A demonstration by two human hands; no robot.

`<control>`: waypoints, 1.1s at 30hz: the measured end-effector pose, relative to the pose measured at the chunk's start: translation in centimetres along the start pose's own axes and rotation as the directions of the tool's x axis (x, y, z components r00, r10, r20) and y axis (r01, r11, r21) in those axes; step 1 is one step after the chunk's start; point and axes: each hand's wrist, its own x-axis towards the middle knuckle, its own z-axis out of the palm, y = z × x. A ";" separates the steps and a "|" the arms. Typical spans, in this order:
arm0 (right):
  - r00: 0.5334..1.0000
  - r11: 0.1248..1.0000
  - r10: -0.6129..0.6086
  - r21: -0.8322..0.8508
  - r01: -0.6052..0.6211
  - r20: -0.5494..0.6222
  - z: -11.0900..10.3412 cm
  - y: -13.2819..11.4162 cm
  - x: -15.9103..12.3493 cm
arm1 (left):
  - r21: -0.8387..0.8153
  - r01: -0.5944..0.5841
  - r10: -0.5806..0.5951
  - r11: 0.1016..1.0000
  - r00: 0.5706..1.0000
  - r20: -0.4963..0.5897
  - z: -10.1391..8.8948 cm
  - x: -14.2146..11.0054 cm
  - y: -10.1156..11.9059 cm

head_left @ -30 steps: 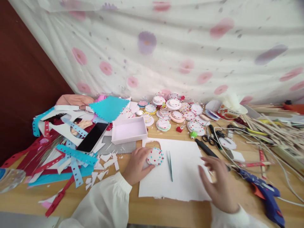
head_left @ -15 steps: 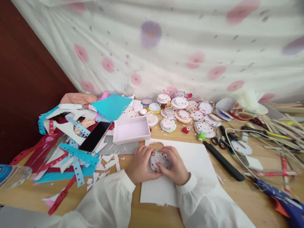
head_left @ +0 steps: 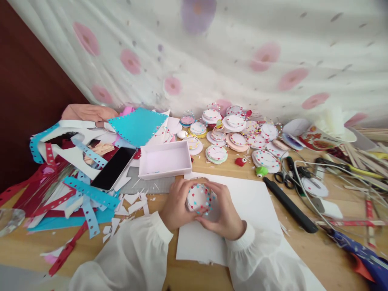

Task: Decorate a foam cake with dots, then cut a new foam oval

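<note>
Between my two hands is a small round white paper piece (head_left: 198, 198), edged with red and blue dots. My left hand (head_left: 177, 206) wraps its left side, with the thumb below. My right hand (head_left: 224, 212) curves round the right side, its thumb and fingers at the rim. The piece is held above a white sheet (head_left: 248, 198) on the table. A brownish round edge (head_left: 198, 180) shows just behind it, partly hidden by my fingers. Farther back stand several similar tiered paper discs (head_left: 216, 153) with dotted rims.
An open white box (head_left: 165, 159) and a phone (head_left: 113, 169) lie left, by blue and red punched paper strips (head_left: 91, 192) and white scraps (head_left: 133, 204). Right are a black bar (head_left: 291, 205), small scissors (head_left: 285, 180), a white cable (head_left: 306, 194), blue-handled scissors (head_left: 360, 254) and wooden sticks (head_left: 363, 161).
The dotted round piece has tilted and shifted slightly left between my hands, and my right thumb has moved down to its lower edge. The camera view has moved a little.
</note>
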 end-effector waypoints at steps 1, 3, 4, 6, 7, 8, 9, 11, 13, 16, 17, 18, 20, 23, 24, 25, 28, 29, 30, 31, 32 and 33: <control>1.000 1.000 0.003 -0.012 -0.003 0.013 0.1 0.0 0.0 | -0.005 0.003 -0.003 1.000 1.000 -0.009 0.0 0.0 0.0; 1.000 1.000 0.023 -0.019 -0.023 0.011 0.3 0.0 0.0 | -0.016 -0.009 0.008 1.000 1.000 -0.009 0.1 -0.1 -0.1; 0.999 0.999 0.035 -0.018 -0.035 0.000 0.3 0.0 -0.1 | -0.026 -0.020 0.020 0.999 1.000 -0.004 0.2 -0.1 -0.1; 0.997 0.998 0.056 -0.003 -0.056 -0.044 0.3 0.1 -0.2 | -0.076 -0.043 0.044 0.996 0.999 0.007 0.2 -0.2 -0.3; 0.995 0.998 0.067 0.013 -0.066 -0.073 0.2 0.2 -0.3 | -0.126 -0.052 0.054 0.991 0.998 0.012 0.2 -0.2 -0.4; 0.992 0.997 0.077 0.033 -0.074 -0.104 0.2 0.3 -0.5 | -0.198 -0.058 0.061 0.979 0.998 0.010 0.1 -0.2 -0.5; 0.987 0.995 0.085 0.057 -0.078 -0.138 0.1 0.4 -0.6 | -0.290 -0.057 0.061 0.955 0.998 0.006 0.1 -0.2 -0.5; 0.975 0.991 0.093 0.110 -0.072 -0.201 0.0 0.6 -0.8 | -0.523 -0.032 0.039 0.852 0.999 0.001 0.1 -0.1 -0.5; 0.965 0.984 0.098 0.167 -0.058 -0.242 0.1 0.7 -0.9 | -0.743 0.033 -0.003 0.668 0.999 0.041 0.1 -0.1 -0.3; 0.966 0.973 0.081 0.231 -0.023 -0.246 0.2 0.6 -0.9 | -0.889 0.157 -0.020 0.430 0.986 0.164 0.0 0.1 0.1; 0.970 0.970 0.068 0.243 -0.009 -0.235 0.2 0.4 -0.8 | -0.902 0.185 -0.019 0.390 0.981 0.193 0.0 0.2 0.3; 0.973 0.967 0.056 0.253 0.003 -0.224 0.2 0.3 -0.7 | -0.910 0.202 -0.017 0.362 0.978 0.210 0.0 0.2 0.3; 0.977 0.962 0.040 0.272 0.019 -0.208 0.1 0.0 -0.5 | -0.922 0.220 -0.010 0.318 0.973 0.229 0.0 0.2 0.4; 0.977 0.956 0.039 0.291 0.024 -0.211 0.1 -0.1 -0.6 | -0.930 0.244 -0.007 0.274 0.968 0.252 0.0 0.2 0.4; 0.976 0.957 0.044 0.290 0.021 -0.214 0.1 0.0 -0.6 | -0.933 0.250 -0.010 0.259 0.967 0.256 0.0 0.2 0.4; 0.975 0.958 0.049 0.287 0.016 -0.216 0.1 0.0 -0.7 | -0.935 0.259 -0.014 0.240 0.965 0.264 0.0 0.2 0.4; 0.976 0.957 0.059 0.289 0.005 -0.210 0.2 0.1 -0.8 | -0.936 0.316 -0.035 0.156 0.949 0.315 0.2 0.1 0.4; 0.977 0.954 0.054 0.300 0.011 -0.206 0.2 0.1 -0.8 | -0.933 0.338 -0.043 0.123 0.941 0.336 0.2 0.1 0.4; 0.979 0.950 0.047 0.313 0.018 -0.199 0.2 0.0 -0.7 | -0.929 0.357 -0.048 0.095 0.934 0.354 0.3 0.0 0.4; 0.981 0.945 0.039 0.327 0.026 -0.191 0.2 -0.1 -0.7 | -0.926 0.371 -0.054 0.075 0.928 0.367 0.3 0.0 0.3; 0.983 0.941 0.032 0.338 0.032 -0.182 0.2 -0.1 -0.6 | -0.923 0.380 -0.058 0.064 0.925 0.376 0.3 -0.1 0.3; 0.985 0.939 0.026 0.343 0.036 -0.173 0.1 -0.2 -0.6 | -0.921 0.384 -0.060 0.062 0.923 0.381 0.4 -0.1 0.3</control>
